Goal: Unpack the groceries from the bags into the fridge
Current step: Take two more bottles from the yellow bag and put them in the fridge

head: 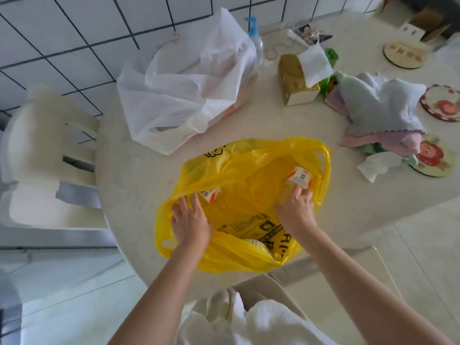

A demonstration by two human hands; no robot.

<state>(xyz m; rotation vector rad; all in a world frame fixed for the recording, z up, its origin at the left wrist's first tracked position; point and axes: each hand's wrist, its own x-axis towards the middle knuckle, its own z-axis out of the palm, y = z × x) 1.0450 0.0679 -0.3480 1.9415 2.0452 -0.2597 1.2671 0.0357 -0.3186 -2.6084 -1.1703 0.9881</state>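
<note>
A yellow plastic bag (239, 178) lies open on the round white table (139, 185), near its front edge. Inside it are two bottles with white and orange labels. My right hand (295, 207) is shut on the neck end of the right bottle (300, 177). My left hand (190, 220) rests with spread fingers on the bag's left rim, fingertips touching the left bottle (210, 194). More items show through the bag's near end, too crumpled to name. A white plastic bag (189, 90), full and loosely closed, sits behind the yellow one. No fridge is in view.
A white plastic chair (47, 155) stands at the table's left. On the table's right side lie a tissue box (296, 80), a heap of pastel cloths (383, 113), a crumpled tissue (378, 165) and round picture coasters (440, 103). A pump bottle (254, 28) stands by the tiled wall.
</note>
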